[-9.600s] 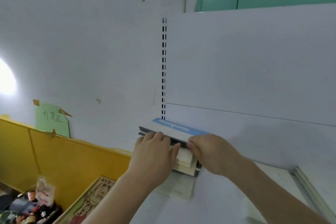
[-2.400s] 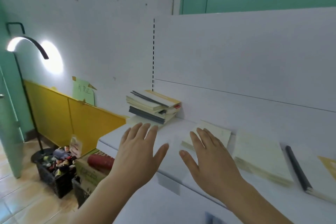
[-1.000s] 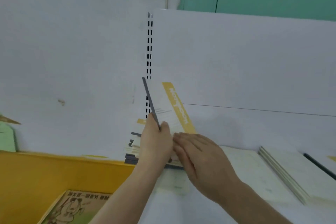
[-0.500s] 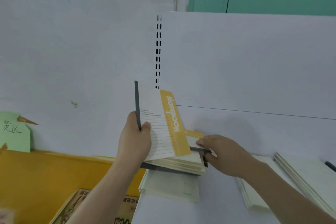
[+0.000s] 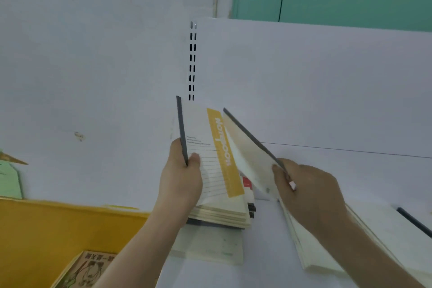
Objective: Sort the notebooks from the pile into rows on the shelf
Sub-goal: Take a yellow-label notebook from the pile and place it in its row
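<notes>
The left grip (image 5: 181,180) holds up the yellow notebook (image 5: 210,154) over the pile (image 5: 222,214). The right grip (image 5: 301,184) has just lifted a dark-edged notebook (image 5: 252,154), ready for the shelf (image 5: 268,271) rows.

At frame centre your left hand (image 5: 181,182) holds one notebook (image 5: 210,154) upright above the pile (image 5: 222,215) on the shelf (image 5: 264,252). Just right, your right hand (image 5: 306,189) tilts a second notebook (image 5: 250,156). Another stack (image 5: 327,262) lies lower right; a box (image 5: 86,271) sits lower left.
</notes>
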### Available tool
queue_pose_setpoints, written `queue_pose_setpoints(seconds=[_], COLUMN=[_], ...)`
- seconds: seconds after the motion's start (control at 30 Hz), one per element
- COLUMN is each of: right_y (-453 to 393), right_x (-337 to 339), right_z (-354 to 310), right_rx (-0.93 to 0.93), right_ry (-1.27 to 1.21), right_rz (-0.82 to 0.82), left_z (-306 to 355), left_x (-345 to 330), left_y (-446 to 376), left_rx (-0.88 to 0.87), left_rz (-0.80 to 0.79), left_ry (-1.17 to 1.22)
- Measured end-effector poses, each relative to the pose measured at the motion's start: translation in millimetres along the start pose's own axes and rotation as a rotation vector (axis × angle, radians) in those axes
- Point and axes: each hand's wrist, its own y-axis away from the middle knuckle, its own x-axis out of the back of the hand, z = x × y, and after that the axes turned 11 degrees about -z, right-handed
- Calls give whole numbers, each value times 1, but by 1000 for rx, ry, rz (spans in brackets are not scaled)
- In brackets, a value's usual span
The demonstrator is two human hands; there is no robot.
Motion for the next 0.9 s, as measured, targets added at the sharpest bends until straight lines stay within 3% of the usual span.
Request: queue_pose_setpoints(seconds=[0.1, 0.3, 0.47, 0.53, 0.67, 0.8, 0.9], right_y=[10, 33, 37, 40, 43, 52, 59], right_x=[-5, -30, -19, -13, 7, 22, 36], right_z=[-39, -68, -71, -60, -32, -22, -19], right_rx=[139, 297, 319, 266, -59, -132, -191], right_ry=[24, 15, -107, -127, -103, -191, -150], right_rz=[126, 64, -32, -40, -155, -368, -426], left_z=[2, 6, 1, 2, 0, -1, -2], left_x=[-16, -33, -34, -34, -35, -44, -59], left_y=[3, 8, 7, 7, 8, 10, 12], left_rx=[15, 65, -78, -121, -169, -164, -140], left_rz=[-44, -144, -128, -132, -181, -213, -228], left_ry=[84, 409, 296, 270, 215, 197, 179])
